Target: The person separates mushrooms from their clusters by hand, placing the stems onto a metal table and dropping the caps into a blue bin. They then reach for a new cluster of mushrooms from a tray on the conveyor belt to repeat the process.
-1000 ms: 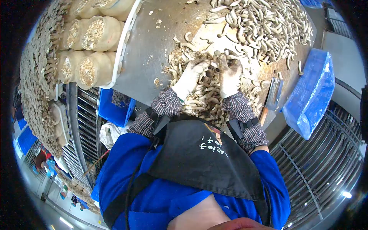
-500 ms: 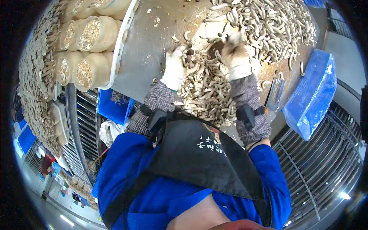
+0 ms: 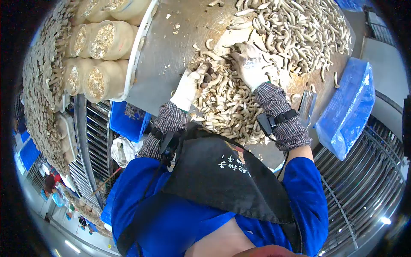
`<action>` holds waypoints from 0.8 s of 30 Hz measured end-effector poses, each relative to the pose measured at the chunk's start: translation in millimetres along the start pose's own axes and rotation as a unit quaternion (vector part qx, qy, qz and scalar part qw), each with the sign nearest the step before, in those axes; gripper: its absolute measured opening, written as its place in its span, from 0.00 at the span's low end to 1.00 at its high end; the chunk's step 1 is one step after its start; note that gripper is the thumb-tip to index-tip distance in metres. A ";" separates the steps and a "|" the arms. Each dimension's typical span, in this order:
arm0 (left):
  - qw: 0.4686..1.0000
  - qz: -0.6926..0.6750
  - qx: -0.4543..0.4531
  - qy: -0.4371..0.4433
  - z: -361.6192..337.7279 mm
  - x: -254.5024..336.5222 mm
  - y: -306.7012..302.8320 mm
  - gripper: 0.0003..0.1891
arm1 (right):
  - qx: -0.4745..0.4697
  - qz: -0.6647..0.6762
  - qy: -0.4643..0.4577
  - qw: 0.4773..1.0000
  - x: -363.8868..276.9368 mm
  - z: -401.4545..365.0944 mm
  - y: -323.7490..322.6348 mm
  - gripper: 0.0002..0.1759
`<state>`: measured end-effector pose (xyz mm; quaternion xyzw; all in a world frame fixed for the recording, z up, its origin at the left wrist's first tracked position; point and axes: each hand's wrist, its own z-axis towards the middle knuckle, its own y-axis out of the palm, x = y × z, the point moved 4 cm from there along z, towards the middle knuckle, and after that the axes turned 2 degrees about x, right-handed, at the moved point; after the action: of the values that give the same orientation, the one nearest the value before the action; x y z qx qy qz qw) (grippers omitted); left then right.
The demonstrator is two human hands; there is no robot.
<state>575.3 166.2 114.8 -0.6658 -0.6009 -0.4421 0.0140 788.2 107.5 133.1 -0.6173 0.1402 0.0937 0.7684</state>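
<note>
Both my hands wear white work gloves. My left hand (image 3: 188, 85) is closed around a small cluster of mushrooms (image 3: 207, 77) at the left edge of the near mushroom pile (image 3: 229, 107). My right hand (image 3: 249, 64) rests palm down, fingers spread, on the top of that same pile, pressing on the mushrooms. The pile lies on a steel table (image 3: 167, 55) just in front of my black apron. A larger heap of long pale mushrooms (image 3: 299, 30) lies farther back on the right.
A white crate (image 3: 137, 47) with round mushroom-growing bottles (image 3: 105, 40) stands at the left. A knife (image 3: 306, 107) lies beside my right forearm. A blue plastic bag (image 3: 349, 107) sits at the right edge. Metal racks stand below on both sides.
My hands moved apart and up to the far side of the pile, then came back slightly. My left hand has closed on a cluster; my right hand has flattened on the pile.
</note>
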 end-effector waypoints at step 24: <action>0.984 0.022 0.141 0.107 -11.8 28.6 17.8 0.11 | 0.048 0.476 0.396 0.783 -26.2 4.1 -49.7 0.16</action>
<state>579.8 177.3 148.4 -0.6193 -0.6373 -0.4212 0.1812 779.6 101.4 188.5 -0.4174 0.7128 0.1883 0.5311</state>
